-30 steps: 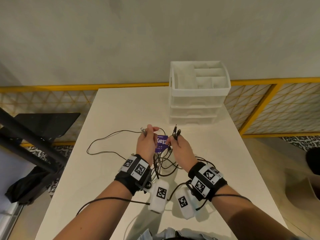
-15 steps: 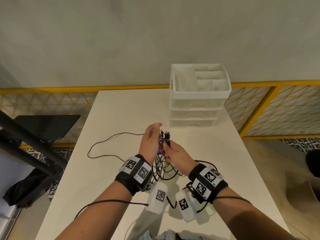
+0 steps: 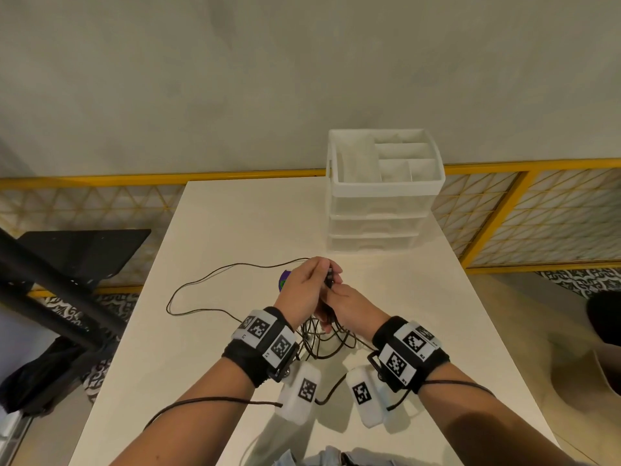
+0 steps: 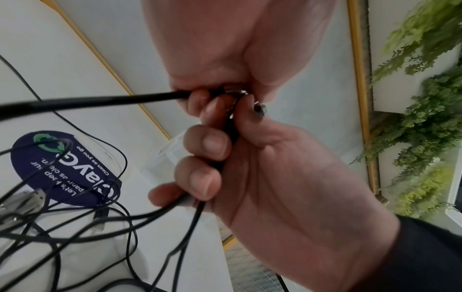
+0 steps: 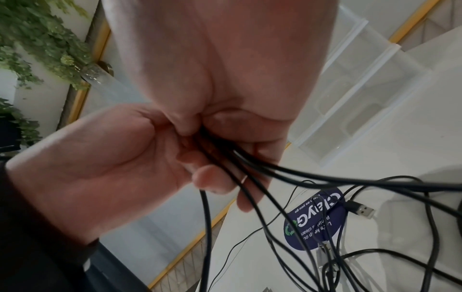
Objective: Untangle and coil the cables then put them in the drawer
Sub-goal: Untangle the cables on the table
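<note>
Several thin black cables (image 3: 322, 341) lie tangled on the white table (image 3: 208, 331), and one long loop (image 3: 201, 287) trails off to the left. Both hands meet above the tangle. My left hand (image 3: 317, 275) pinches a cable end (image 4: 175, 94) and its plug. My right hand (image 3: 336, 289) has its fingers (image 4: 207, 146) curled round a bundle of cable strands (image 5: 225, 158). A loose USB plug (image 5: 362, 210) rests on the table. The white drawer unit (image 3: 379, 210) stands behind the hands with all its drawers shut.
A purple round sticker (image 3: 283, 280) lies on the table under the cables. The drawer unit's top tray (image 3: 386, 156) has open compartments. A yellow railing (image 3: 537, 163) runs behind the table, and a black stand (image 3: 67, 257) is to the left.
The two hands, each holding cable ends apart, have come together and now touch. The sticker, once seen between them, now peeks out left of my left hand.
</note>
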A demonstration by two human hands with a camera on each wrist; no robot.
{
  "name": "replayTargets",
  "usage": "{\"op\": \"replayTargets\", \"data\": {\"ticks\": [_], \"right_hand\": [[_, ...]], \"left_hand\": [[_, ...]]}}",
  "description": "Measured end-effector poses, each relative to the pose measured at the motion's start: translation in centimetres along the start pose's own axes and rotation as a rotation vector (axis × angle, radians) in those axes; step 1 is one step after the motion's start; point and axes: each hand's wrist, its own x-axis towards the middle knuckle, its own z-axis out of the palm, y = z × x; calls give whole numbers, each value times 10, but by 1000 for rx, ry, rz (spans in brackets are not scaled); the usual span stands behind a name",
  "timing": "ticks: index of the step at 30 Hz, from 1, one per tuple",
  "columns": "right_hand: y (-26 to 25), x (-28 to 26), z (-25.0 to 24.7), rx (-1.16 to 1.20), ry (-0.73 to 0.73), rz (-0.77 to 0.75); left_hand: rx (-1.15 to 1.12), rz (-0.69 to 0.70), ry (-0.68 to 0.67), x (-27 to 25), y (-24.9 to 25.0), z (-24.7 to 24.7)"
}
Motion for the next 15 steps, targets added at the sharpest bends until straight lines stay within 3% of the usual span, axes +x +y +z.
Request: {"op": "replayTargets", "data": {"ticks": [9, 13, 15], "right_hand": [[2, 10, -6, 46, -30, 207], [6, 10, -7, -195, -71, 139], [8, 11, -6, -271, -63, 107]], "left_hand": [[-80, 16, -64, -2, -4, -6], [85, 78, -140, -1, -9, -8], [161, 78, -115, 1, -14, -9]]}}
